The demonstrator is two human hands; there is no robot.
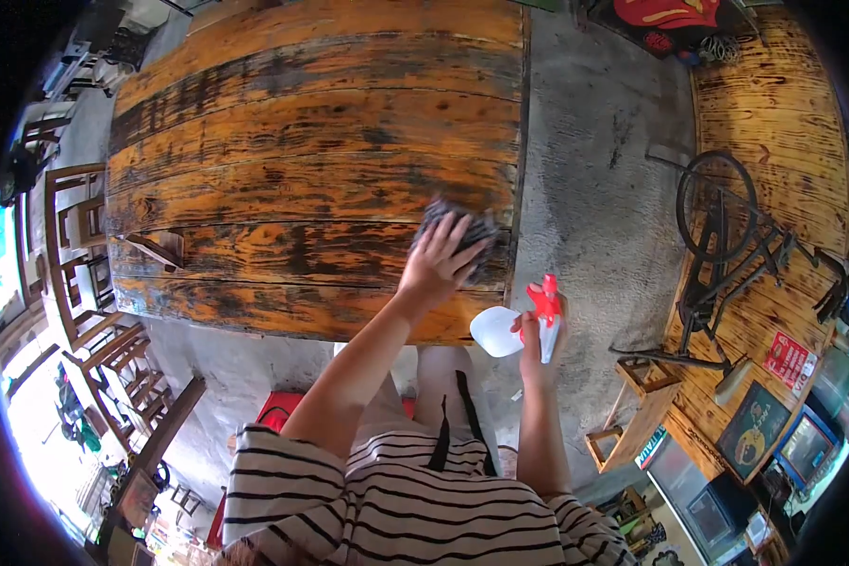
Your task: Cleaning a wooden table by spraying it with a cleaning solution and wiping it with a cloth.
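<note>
My left hand (440, 258) lies flat with fingers spread on a dark, crumpled cloth (482, 230), pressing it to a wooden plank table (311, 191) near its right end. The cloth is slightly blurred. In my right hand (532, 347) is a spray bottle with a red trigger head (548, 301) and a translucent white body (497, 331). The bottle is tilted, its body pointing left, just off the table's near right corner. Orange-brown wood with dark, worn streaks makes up the tabletop. A small wooden wedge-shaped block (159, 251) rests at its left end.
Grey concrete floor (587, 177) runs along the table's right side. A bicycle frame with a wheel (716, 205) is mounted against a plank wall (771, 99) at right, above a small wooden stool (633, 417). Wooden chairs (124, 361) stand at left. Something red (281, 410) is behind my legs.
</note>
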